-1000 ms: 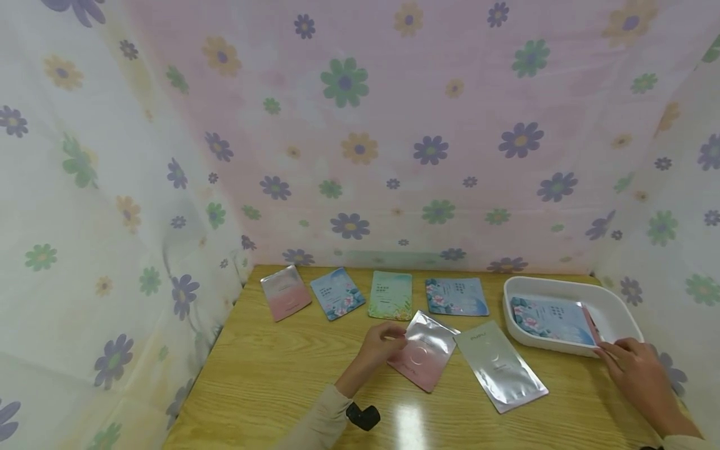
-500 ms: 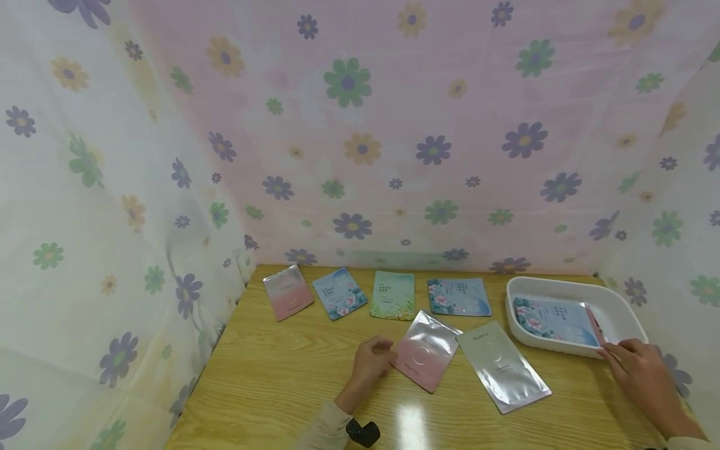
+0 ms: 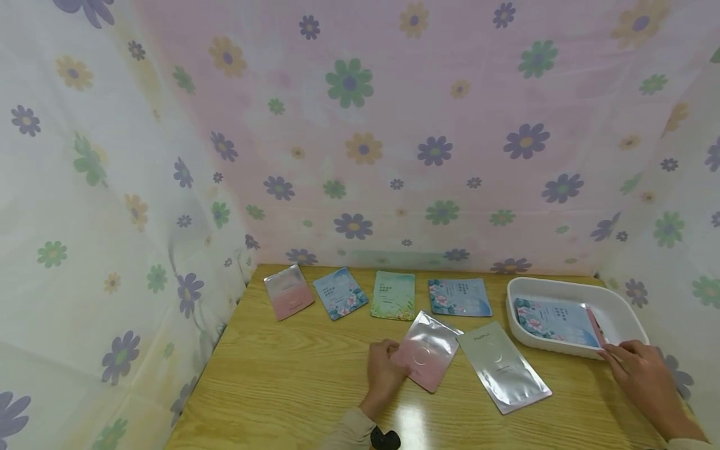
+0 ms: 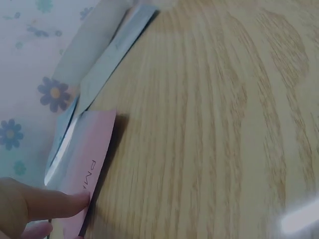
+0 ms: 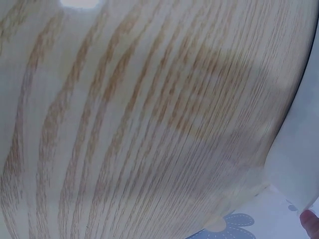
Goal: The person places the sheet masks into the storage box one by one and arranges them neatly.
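My left hand (image 3: 387, 374) pinches the left edge of a pink-and-silver sheet mask packet (image 3: 432, 353). In the left wrist view the thumb presses on the packet's printed face (image 4: 97, 144), and its near edge casts a shadow on the table. At the right, my right hand (image 3: 641, 375) holds the front right rim of a white tray (image 3: 619, 319). A fingertip (image 5: 310, 225) shows against the tray's wall (image 5: 296, 164) in the right wrist view. Inside the tray lie a blue floral packet (image 3: 557, 322) and a pink one (image 3: 596, 325), partly covered.
A silver-green packet (image 3: 505, 367) lies right of the held one, its corner close to it. Along the back stand out a pink packet (image 3: 289, 292), a blue one (image 3: 340, 294), a green one (image 3: 392, 295) and a blue floral one (image 3: 460, 297). Flowered cloth (image 3: 360, 181) surrounds the wooden table (image 3: 270, 375).
My left hand draws back left from the pink packet, then returns lower on its left edge and pinches it. The right hand stays on the tray's rim.
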Demonstrator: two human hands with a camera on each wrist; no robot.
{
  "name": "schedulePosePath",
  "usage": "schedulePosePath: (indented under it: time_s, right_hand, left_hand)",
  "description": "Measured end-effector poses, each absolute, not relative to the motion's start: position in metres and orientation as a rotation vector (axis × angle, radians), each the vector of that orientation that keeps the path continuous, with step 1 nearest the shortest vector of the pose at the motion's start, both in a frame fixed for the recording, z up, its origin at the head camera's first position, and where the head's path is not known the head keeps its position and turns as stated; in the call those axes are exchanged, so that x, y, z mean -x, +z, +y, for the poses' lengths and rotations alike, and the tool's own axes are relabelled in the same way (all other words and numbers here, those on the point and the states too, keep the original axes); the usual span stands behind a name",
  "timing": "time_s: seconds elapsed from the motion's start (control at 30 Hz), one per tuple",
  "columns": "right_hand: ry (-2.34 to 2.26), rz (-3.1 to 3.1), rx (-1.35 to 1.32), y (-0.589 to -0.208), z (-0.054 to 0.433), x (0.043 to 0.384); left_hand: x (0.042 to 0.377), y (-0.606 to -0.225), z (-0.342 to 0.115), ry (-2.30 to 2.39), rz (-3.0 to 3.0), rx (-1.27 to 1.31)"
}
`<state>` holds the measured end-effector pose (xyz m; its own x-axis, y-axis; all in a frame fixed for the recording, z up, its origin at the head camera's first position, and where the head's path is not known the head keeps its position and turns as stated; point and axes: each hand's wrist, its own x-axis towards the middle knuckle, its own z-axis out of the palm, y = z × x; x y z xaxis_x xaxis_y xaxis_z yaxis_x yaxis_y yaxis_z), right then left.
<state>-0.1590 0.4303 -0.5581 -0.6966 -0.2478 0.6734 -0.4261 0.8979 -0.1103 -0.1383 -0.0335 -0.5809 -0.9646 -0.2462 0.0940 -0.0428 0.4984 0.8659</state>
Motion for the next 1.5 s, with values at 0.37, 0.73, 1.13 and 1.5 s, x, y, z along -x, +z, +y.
schedulePosePath:
  time_s: [0.37,0.73,1.13,1.5]
  right_hand:
    - [0.330,-2.351,-0.485,-0.559,0.429,0.159]
    - [0.341,-2.372,-0.448,-0.560,0.430,0.156]
    - [0.350,-2.358,-0.447,-0.562,0.430,0.159]
    - [0.370,-2.352,-0.450,-0.560,0.428,0.159]
  left_hand:
    - [0.140,-0.580,-0.031,-1.402,-2.634,-0.153]
    - [0.141,-0.578,-0.028,-1.441,-2.611,-0.164]
    - [0.144,-0.579,-0.032,-1.937,-2.436,-0.324]
    - [0.148,-0.576,-0.033,-1.989,-2.385,-0.374]
